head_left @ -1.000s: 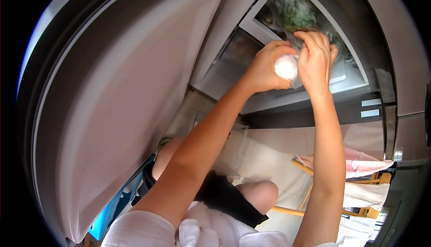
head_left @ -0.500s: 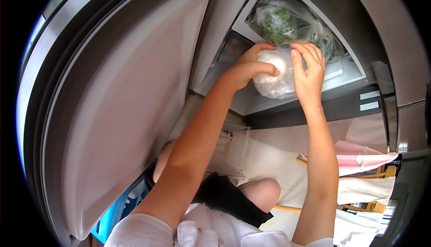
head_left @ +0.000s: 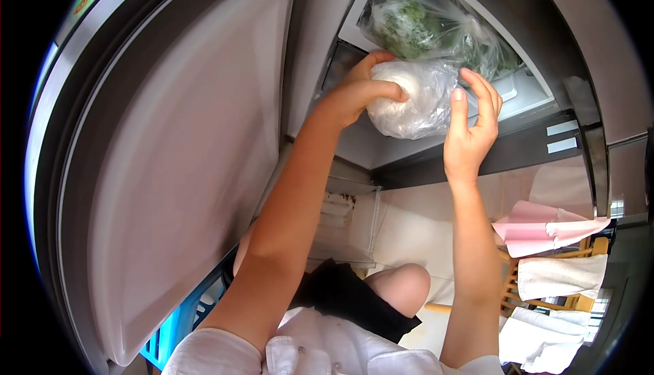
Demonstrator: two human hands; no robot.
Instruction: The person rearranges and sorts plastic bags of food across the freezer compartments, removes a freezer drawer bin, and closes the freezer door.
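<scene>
My left hand (head_left: pixel 351 96) grips a clear plastic bag (head_left: pixel 426 106) with something round and white inside, its thumb pressed on the near side. The kind of the white thing cannot be told through the plastic. Just right of this bag, my right hand (head_left: pixel 471 130) is open, its fingers spread and curved near the bag's edge. Both hands are over the front of a fridge compartment (head_left: pixel 351 29). Behind the held bag lies another clear bag with leafy greens (head_left: pixel 407 27), its gathered plastic stretching to the right.
A large fridge door (head_left: pixel 191 143) stands swung out on the left. Below it shows a blue plastic basket (head_left: pixel 163 334). A clear bin (head_left: pixel 351 228) is near my knees. At the right, a pink cloth (head_left: pixel 545 228) and white towels (head_left: pixel 562 276) hang by a wooden rack.
My right hand has drawn away from the bag and its fingers have opened wider. In the view, the held bag and my left hand sit slightly further left and up.
</scene>
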